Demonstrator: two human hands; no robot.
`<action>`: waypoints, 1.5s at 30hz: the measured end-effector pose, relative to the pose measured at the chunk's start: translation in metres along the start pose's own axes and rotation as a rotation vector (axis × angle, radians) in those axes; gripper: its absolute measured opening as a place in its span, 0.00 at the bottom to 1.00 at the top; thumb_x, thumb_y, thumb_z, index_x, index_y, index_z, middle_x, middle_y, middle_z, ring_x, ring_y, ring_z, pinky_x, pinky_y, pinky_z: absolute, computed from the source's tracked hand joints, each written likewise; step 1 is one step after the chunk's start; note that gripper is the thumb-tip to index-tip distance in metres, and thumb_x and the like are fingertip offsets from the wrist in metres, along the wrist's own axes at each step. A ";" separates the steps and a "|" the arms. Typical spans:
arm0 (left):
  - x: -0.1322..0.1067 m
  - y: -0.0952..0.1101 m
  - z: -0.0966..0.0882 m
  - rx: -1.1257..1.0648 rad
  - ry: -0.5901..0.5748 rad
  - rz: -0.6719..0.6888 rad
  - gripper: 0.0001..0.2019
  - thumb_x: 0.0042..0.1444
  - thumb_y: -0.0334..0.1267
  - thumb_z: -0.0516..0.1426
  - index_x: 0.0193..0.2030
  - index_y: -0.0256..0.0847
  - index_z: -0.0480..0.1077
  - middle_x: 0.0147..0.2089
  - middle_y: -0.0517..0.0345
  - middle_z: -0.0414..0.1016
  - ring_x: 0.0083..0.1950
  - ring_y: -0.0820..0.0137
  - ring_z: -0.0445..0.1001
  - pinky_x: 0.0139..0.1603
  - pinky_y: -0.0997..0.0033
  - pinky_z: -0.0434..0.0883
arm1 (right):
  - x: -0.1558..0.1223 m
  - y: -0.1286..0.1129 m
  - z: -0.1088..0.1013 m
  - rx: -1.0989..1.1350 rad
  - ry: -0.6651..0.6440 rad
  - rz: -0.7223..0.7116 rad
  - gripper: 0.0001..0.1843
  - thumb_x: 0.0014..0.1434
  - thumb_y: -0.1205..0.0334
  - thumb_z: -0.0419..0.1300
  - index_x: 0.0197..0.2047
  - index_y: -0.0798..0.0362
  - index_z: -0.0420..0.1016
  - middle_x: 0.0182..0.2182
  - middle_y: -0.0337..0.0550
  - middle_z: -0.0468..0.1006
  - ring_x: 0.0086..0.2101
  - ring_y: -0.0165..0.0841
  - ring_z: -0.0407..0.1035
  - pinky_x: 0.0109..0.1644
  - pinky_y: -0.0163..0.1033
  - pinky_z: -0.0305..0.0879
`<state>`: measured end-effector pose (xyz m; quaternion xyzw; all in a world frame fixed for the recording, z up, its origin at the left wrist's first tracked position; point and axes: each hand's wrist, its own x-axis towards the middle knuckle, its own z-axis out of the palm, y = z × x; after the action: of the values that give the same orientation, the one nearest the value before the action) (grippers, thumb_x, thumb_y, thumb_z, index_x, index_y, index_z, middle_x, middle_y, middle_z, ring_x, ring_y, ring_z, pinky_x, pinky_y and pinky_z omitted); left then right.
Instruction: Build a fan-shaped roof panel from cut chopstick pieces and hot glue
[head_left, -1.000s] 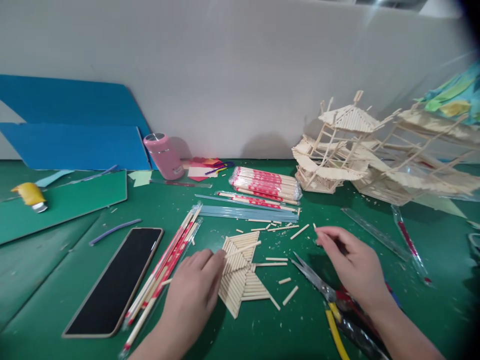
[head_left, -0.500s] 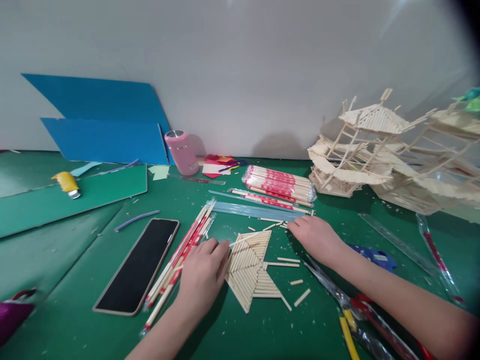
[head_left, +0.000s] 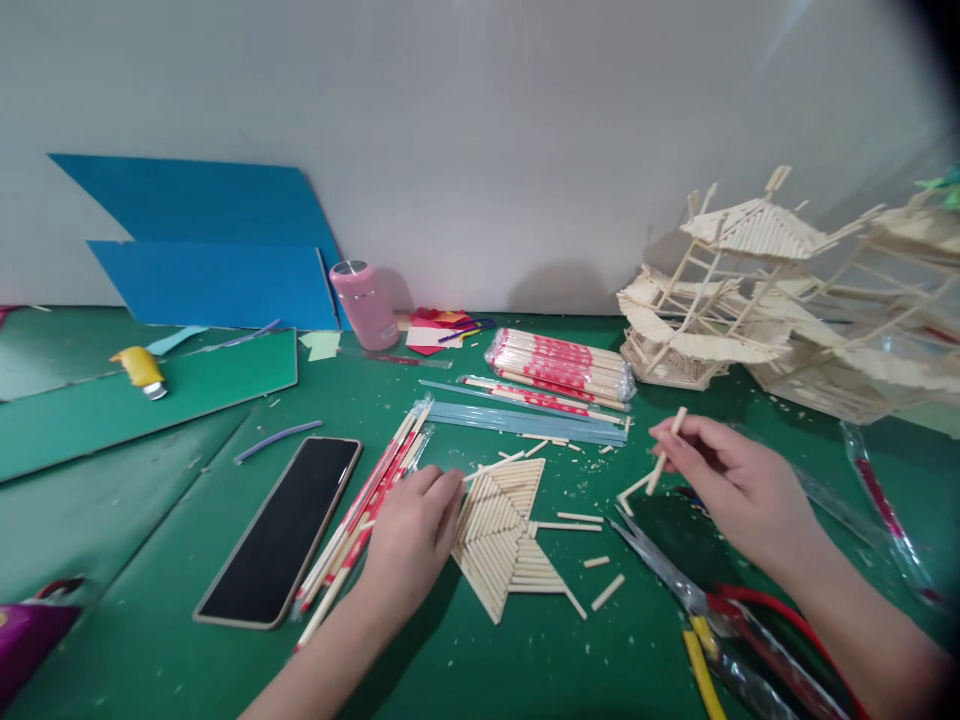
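My left hand [head_left: 411, 535] rests with curled fingers on the left edge of a flat panel of glued wooden sticks [head_left: 504, 535] lying on the green mat [head_left: 480, 650]. My right hand [head_left: 731, 480] is lifted above the mat to the right of the panel, pinching short wooden stick pieces [head_left: 660, 465] between thumb and fingers. Loose cut stick pieces [head_left: 600, 580] lie scattered around the panel.
A phone [head_left: 281, 530] and wrapped chopsticks [head_left: 367, 505] lie left of my left hand. A chopstick pack [head_left: 559, 365], blue strips [head_left: 525, 420] and a pink bottle [head_left: 365, 303] sit behind. Stick model buildings [head_left: 757, 290] stand at right. Scissors [head_left: 675, 580] lie below my right hand.
My right hand reached left to the sticks behind the panel, then pulled back right and up holding short stick pieces. My left hand stayed on the panel.
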<state>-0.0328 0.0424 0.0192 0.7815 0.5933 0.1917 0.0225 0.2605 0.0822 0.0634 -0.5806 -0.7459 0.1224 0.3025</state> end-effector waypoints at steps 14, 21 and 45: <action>-0.008 0.021 -0.016 -0.325 0.081 0.039 0.10 0.60 0.35 0.47 0.37 0.38 0.69 0.30 0.56 0.68 0.30 0.72 0.69 0.30 0.74 0.67 | -0.037 -0.029 0.020 0.830 -0.242 0.401 0.14 0.60 0.52 0.52 0.39 0.53 0.70 0.29 0.40 0.75 0.29 0.27 0.69 0.34 0.32 0.66; -0.008 0.009 -0.006 -0.268 0.092 -0.004 0.10 0.60 0.38 0.48 0.38 0.39 0.69 0.33 0.56 0.70 0.33 0.70 0.71 0.33 0.73 0.68 | -0.043 -0.049 0.028 0.991 -0.274 0.439 0.13 0.60 0.54 0.53 0.39 0.54 0.72 0.35 0.44 0.77 0.31 0.27 0.71 0.36 0.33 0.67; -0.012 0.018 -0.012 -0.298 0.049 0.003 0.11 0.60 0.37 0.47 0.37 0.37 0.69 0.32 0.54 0.69 0.32 0.70 0.70 0.31 0.72 0.67 | -0.013 -0.029 0.044 -0.005 -0.130 -0.067 0.13 0.62 0.61 0.47 0.36 0.54 0.72 0.34 0.45 0.72 0.35 0.34 0.66 0.39 0.39 0.61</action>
<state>-0.0226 0.0231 0.0313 0.7655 0.5576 0.2966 0.1234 0.2135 0.0685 0.0398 -0.5469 -0.7834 0.1476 0.2559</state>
